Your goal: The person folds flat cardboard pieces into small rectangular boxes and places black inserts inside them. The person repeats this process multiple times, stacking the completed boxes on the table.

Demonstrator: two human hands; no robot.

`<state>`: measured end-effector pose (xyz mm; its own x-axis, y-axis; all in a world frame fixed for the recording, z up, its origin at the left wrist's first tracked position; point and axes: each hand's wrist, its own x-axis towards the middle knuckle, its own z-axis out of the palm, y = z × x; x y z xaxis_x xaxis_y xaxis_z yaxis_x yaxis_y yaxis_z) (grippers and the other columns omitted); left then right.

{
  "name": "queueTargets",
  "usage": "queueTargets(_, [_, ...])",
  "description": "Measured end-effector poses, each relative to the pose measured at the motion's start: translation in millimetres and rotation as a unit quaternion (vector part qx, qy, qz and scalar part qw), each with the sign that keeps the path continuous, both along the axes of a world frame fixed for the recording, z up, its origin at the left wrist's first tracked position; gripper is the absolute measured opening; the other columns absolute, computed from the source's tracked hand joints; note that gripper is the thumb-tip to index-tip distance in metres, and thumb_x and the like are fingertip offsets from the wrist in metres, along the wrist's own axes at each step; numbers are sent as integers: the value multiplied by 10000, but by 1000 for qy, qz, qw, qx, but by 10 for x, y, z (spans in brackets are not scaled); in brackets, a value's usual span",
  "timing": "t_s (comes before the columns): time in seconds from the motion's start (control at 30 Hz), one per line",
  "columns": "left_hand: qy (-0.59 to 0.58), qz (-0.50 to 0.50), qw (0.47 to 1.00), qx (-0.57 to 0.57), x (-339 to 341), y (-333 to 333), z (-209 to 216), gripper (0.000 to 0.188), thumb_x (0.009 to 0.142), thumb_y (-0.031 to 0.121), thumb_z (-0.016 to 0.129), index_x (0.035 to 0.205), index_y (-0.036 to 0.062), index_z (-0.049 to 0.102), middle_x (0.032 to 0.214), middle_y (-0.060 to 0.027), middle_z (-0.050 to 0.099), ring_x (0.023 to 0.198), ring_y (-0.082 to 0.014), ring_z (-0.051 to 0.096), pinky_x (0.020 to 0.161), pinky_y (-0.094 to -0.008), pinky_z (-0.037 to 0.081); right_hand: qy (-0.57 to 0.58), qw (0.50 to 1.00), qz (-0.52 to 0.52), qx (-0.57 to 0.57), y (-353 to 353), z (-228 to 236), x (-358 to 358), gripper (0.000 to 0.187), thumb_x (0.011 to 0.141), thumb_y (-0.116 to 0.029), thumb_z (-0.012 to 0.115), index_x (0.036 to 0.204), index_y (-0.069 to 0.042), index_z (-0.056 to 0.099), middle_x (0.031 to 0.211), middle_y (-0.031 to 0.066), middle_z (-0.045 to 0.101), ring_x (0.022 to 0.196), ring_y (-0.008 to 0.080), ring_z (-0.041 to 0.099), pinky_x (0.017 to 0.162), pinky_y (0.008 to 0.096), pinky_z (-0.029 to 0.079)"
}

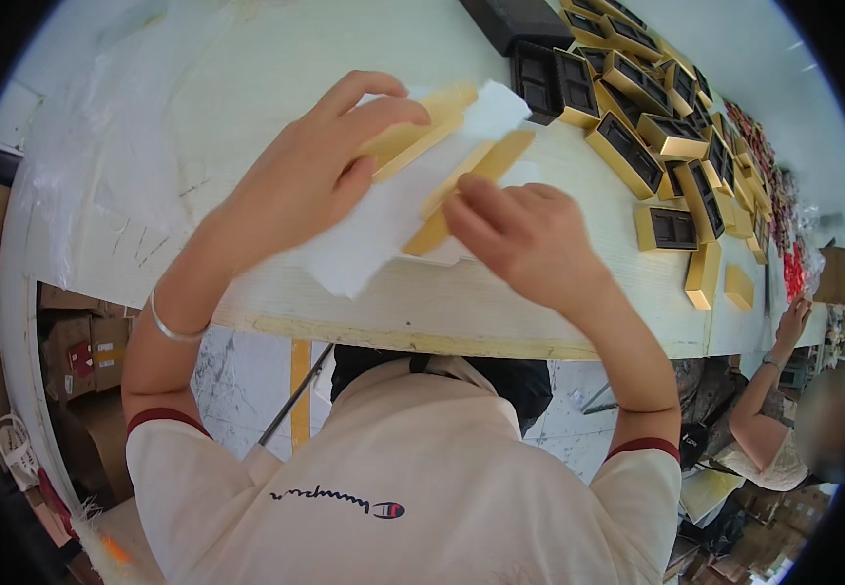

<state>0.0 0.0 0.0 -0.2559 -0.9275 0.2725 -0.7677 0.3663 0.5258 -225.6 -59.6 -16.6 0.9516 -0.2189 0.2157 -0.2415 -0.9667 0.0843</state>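
In the head view, the gold-faced card lies at twelve o'clock on the table [345, 318], its white sheet [369, 244] spread between and below two gold panels; whether sheet and panels are one piece, I cannot tell. The left hand [291, 180] arches over the left gold panel [413, 146], fingers spread, thumb near the lower edge, apart rather than clamped. The right hand [530, 239] has thumb and fingers drawn together on the right gold panel [502, 161], apparently pinching it, though blur hides the exact contact. The work looks like folding up the gold sides, so the left hand would do best as a steady, flat weight while the right runs along the whole crease from seven to one o'clock, rather than pinching one spot, which could kink the card. Light fingertips should spare the shiny face from scuffs. Keeping the lower white corner flat also matters, as a shifting sheet may skew the fold. Finished-looking gold boxes [676, 144] at two o'clock offer a model for crisp, square edges.
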Motion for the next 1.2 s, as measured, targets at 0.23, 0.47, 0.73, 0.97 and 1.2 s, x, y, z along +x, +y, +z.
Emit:
queueTargets(0.23, [94,-64,983,145,-80,223,-401,337,764,-75,595,1087,22,587,1184,-86,546,912,-215,579,714,-290,504,-133,973,115,152,-289,-478,-91,330,675,-116,731,981,-52,628,1046,102,573,880,258,582,749,347,484])
queueTargets(0.47, [114,-75,985,110,78,220,-607,177,768,43,695,915,-9,612,928,-61,613,728,-200,601,661,-295,516,-164,933,60,316,-228,-535,-32,181,683,-81,757,756,-38,597,978,71,570,869,264,513,798,379,425])
queueTargets(0.73, [21,-9,999,-26,-206,128,-782,159,754,108,740,790,47,597,731,-41,565,640,-200,558,519,-314,431,-193,920,40,339,-199,-605,76,169,718,-15,717,710,-25,548,917,77,547,852,261,490,743,345,435])
queueTargets(0.97, [78,-12,996,-40,-353,56,-774,155,721,75,741,772,47,598,690,-54,546,575,-215,531,531,-335,430,-172,849,1,500,-210,-576,62,264,735,-18,725,912,-31,530,912,82,532,856,275,495,743,360,450])
queueTargets(1.2, [126,43,981,141,-302,166,-591,94,742,83,700,740,33,620,732,-79,596,639,-246,579,568,-339,444,-113,952,76,276,-12,-261,-143,538,713,-71,751,1190,-48,506,1132,153,558,1016,315,530,804,380,454])
